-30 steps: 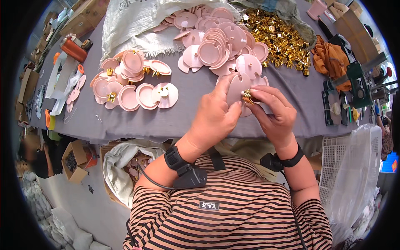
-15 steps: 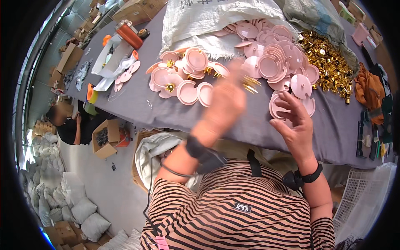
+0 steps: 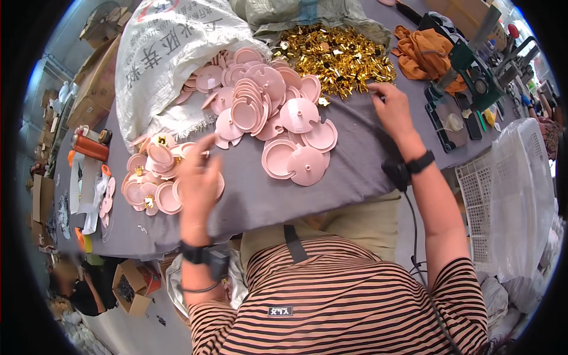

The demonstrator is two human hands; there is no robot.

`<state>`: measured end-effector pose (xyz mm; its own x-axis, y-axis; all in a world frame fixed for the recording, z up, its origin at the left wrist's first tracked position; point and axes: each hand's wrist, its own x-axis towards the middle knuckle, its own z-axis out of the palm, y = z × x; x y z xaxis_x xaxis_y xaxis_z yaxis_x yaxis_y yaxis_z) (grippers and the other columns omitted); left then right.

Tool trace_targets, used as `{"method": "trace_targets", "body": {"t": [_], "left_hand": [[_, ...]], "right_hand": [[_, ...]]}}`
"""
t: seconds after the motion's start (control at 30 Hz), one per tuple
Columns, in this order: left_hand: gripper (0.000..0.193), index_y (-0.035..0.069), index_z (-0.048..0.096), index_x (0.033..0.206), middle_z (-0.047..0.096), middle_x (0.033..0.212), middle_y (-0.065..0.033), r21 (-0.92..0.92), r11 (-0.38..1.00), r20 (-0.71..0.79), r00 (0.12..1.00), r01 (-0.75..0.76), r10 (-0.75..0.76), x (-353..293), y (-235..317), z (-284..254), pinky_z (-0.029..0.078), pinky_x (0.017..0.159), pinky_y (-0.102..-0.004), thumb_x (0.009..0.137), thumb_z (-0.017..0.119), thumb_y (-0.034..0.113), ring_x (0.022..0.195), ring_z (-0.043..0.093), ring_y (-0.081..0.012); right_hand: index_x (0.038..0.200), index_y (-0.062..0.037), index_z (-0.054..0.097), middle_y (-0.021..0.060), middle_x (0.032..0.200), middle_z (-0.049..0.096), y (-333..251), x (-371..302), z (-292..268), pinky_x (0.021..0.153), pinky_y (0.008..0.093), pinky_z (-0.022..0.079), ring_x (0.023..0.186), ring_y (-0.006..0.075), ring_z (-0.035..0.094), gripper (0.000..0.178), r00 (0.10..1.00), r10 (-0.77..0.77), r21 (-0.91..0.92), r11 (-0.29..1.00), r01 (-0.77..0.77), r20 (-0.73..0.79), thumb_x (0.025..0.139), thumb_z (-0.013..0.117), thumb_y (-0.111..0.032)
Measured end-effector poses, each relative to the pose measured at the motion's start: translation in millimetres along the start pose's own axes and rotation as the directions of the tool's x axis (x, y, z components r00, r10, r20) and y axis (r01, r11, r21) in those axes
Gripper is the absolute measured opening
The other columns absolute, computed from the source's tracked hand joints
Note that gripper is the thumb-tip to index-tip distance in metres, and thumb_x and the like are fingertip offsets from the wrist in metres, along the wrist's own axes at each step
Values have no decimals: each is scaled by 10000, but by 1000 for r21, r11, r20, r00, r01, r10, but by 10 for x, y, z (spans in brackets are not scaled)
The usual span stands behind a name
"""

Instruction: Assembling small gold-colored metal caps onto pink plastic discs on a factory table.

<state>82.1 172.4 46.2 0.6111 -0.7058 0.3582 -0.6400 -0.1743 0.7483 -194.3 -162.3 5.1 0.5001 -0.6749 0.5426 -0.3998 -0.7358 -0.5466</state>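
Note:
My left hand (image 3: 198,177), smeared by motion, is over the right edge of a small pile of pink round plastic discs (image 3: 168,197) with some gold pieces (image 3: 149,202) on them. Whether its fingers hold anything is unclear. My right hand (image 3: 393,112) is at the right end of a heap of small shiny gold pieces (image 3: 337,59). Its index finger and thumb are bent and slightly apart, with nothing visible between them. Between my hands lies a larger heap of notched pink discs (image 3: 269,89); several more discs (image 3: 307,165) lie on its near side.
A printed white woven sack (image 3: 177,53) stands behind the discs on the grey-clothed table (image 3: 260,210). Orange cloth (image 3: 423,52) and a dark green hand press (image 3: 473,71) are at right, above a white plastic crate (image 3: 476,213). A person (image 3: 89,290) sits at lower left.
The view has swung to the right. My right hand has left the near pink discs for the gold heap. My left hand has moved left from beside the larger disc heap to the smaller pile.

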Motion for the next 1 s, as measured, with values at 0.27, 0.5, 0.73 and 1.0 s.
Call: {"method": "trace_targets", "body": {"t": [0.27,0.5,0.73,1.0], "left_hand": [[591,4,552,1347,634,1237,-216,480,847,40,970,-228,239,613,-334,887,468,983,-459,818,748,179,1128,597,-397],[820,6,501,1427,639,1278,-223,189,965,156,975,-184,156,499,4,810,465,1040,-400,724,853,235,1189,608,-345],[830,95,418,1522,641,1297,-118,-745,621,310,951,242,1,319,630,821,521,984,-341,798,823,77,1191,623,-223],[813,111,395,1543,618,1335,-160,-767,376,584,809,519,75,170,691,894,506,1019,-373,828,763,-7,1189,632,-236]], "right_hand": [[1021,-49,711,160,975,710,206,299,349,866,453,537,931,381,667,253,986,71,-350,936,-15,149,811,732,-190],[1109,-41,731,103,947,725,-43,-167,-44,799,306,542,866,182,694,288,956,266,185,940,-286,124,833,727,-123],[1116,-19,723,92,1073,732,-1046,-470,-102,849,271,559,944,129,688,263,987,123,706,690,-162,106,856,730,18],[1110,-18,721,106,1093,726,-1328,-389,-171,823,280,570,959,189,708,304,976,-213,663,737,128,50,814,751,47]]}}
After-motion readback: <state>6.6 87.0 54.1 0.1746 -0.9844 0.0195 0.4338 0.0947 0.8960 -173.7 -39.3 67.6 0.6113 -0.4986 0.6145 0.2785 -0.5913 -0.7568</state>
